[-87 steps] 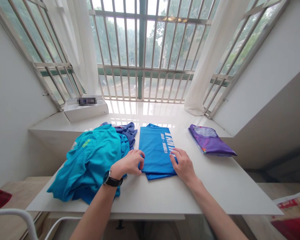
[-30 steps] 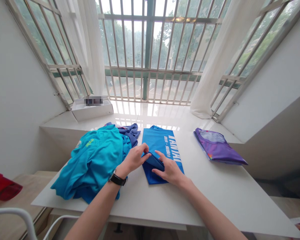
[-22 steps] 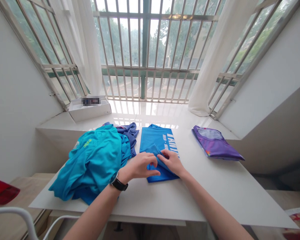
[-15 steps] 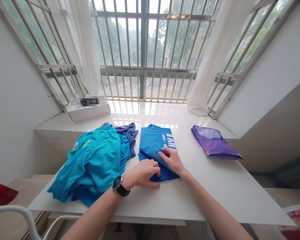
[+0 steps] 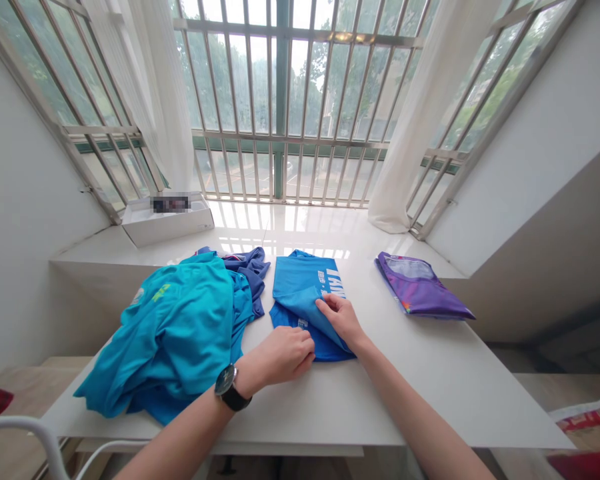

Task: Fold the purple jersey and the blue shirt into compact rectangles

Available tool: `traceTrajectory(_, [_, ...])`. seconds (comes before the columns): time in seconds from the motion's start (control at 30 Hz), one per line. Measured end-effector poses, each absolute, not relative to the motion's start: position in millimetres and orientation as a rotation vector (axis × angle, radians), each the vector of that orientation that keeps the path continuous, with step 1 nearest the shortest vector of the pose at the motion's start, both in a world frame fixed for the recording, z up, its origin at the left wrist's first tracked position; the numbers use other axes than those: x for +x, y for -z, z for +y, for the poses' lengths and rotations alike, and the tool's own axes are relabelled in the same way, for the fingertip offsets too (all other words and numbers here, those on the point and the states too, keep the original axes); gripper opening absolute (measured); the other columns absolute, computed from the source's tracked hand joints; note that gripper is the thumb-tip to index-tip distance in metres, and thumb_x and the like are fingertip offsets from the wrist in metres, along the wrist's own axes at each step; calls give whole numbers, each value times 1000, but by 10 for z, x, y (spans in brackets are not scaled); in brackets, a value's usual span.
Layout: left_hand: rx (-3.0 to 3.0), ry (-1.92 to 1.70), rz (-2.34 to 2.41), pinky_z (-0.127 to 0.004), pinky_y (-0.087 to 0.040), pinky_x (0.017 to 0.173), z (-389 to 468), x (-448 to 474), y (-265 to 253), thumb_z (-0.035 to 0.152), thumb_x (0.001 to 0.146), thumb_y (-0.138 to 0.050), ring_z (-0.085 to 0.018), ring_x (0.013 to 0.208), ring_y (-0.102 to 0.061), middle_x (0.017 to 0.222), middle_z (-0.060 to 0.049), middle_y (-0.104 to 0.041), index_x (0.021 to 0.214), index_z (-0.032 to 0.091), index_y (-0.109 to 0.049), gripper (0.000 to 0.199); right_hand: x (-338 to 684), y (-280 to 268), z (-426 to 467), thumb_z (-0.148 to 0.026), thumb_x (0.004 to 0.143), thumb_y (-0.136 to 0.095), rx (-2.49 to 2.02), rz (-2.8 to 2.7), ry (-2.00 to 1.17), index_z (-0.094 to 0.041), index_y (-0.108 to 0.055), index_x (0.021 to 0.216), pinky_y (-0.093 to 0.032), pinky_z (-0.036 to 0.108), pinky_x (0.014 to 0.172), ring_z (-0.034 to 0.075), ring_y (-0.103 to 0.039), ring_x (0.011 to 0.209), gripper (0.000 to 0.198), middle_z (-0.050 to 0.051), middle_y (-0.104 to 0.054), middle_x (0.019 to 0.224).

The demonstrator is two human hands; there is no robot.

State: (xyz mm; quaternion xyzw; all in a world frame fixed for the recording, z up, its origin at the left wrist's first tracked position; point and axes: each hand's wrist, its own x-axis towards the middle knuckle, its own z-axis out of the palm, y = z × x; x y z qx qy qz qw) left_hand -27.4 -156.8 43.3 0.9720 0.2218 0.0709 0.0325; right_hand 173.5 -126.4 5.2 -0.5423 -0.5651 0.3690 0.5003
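Observation:
A blue T-shirt (image 5: 300,272) with white print lies partly folded in the middle of the white table. My right hand (image 5: 343,319) pinches a turned-up flap of it, with thumb and fingers together. Over the shirt's near left edge, my left hand (image 5: 284,350) has its fingers curled closed on the fabric; its fingertips are partly hidden. A watch (image 5: 226,380) with a black strap is on my left wrist. Beneath the raised flap a small pale print shows on the darker blue cloth.
A rumpled heap of teal clothing (image 5: 175,327) spreads to the left, with a navy garment (image 5: 253,270) behind it. On the right lies a folded purple garment (image 5: 425,287). A white box (image 5: 167,223) stands on the sill (image 5: 285,227) near the barred window.
My left hand's fingers have curled more tightly at the shirt's near edge. The flap has shifted, uncovering the small print. My right hand keeps its pinch. The view has moved slightly.

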Motion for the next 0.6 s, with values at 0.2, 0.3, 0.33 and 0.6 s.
traceTrajectory(0.2, [2989,-183,667,-28,-41,62,-1534,-284,-447,25,103,-48,-18,75,-64,84,-3,-68,87,18,-61,22,1737,-22,-1251,-56,78,-65,-1323,-1398,-885,-19,-63,74,-44,28,64,15,-53,64,37,-1,-60,67])
traceTrajectory(0.3, [2948,-270,689,-27,-40,61,-1510,-278,-389,22,103,-45,-17,72,-64,79,-1,-68,91,19,-60,19,1745,-17,-1235,-57,77,-65,-1317,-1392,-899,-19,-63,74,-44,28,63,15,-53,64,38,-1,-60,67])
traceTrajectory(0.33, [2936,-312,703,-27,-40,62,-1498,-273,-364,21,103,-45,-17,73,-65,79,-1,-68,93,20,-60,18,1748,-14,-1228,-57,77,-65,-1318,-1391,-898,-19,-63,74,-43,28,63,15,-53,63,38,-1,-60,66])
traceTrajectory(0.6, [2817,-370,984,-24,-40,58,-1368,-241,-240,27,103,-47,-17,71,-66,82,-3,-70,93,19,-60,18,1751,14,-1197,-58,75,-66,-1322,-1361,-896,-20,-62,72,-40,27,59,14,-49,59,39,-3,-56,62])
